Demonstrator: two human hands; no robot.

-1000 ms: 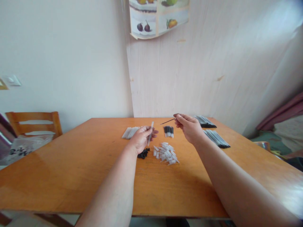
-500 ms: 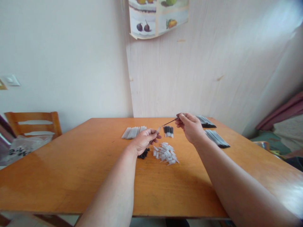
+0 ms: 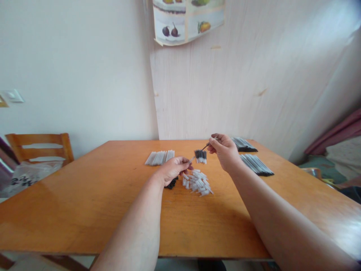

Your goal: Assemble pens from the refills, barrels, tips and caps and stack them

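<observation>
My left hand (image 3: 176, 168) is closed, pinching a small whitish translucent tip piece (image 3: 192, 160) between thumb and fingers. My right hand (image 3: 224, 148) is closed around the end of a thin dark rod like a pen refill (image 3: 205, 146), which slants down toward the whitish piece. The two meet or nearly meet; whether the rod is inside I cannot tell. Just below the hands lies a loose pile of small white plastic pieces (image 3: 199, 182). Small black pieces (image 3: 171, 183) lie partly hidden under my left hand. Behind the rod sits a row of short dark pieces with pale ends (image 3: 201, 157).
White tubes (image 3: 159, 158) lie side by side at the back left of the wooden table (image 3: 113, 203). Two bundles of greyish sticks with black ends, one nearer (image 3: 258, 165) and one farther (image 3: 244, 144), lie at right. A wooden chair (image 3: 41, 146) holding a plastic bag stands left.
My left hand has shifted slightly right and down with the whitish piece. The rod in my right hand now points more steeply downward, and its visible part looks shorter.
</observation>
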